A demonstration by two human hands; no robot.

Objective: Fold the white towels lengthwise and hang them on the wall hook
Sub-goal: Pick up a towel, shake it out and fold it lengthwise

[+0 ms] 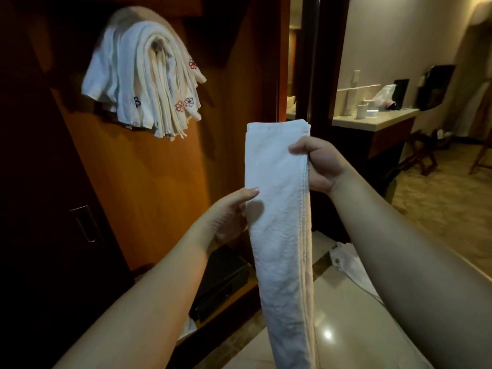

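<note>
Long white terry towel (279, 222), folded into a narrow strip, hangs upright between both hands | stack of white embroidered towels (143, 81) draped on wooden wall, upper left | right hand (318, 163) pinches towel's right edge | left hand (229, 214) pinches its left edge, lower

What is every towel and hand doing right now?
Folded towel: folded into a long narrow strip, held upright, lower end hanging down.
Left hand: grips the strip's left edge, thumb on front.
Right hand: pinches the strip's right edge, higher up.
Hung towels: many, folded, draped in a bunch on the wooden wall.
Cloth on the floor: lying crumpled.
</note>
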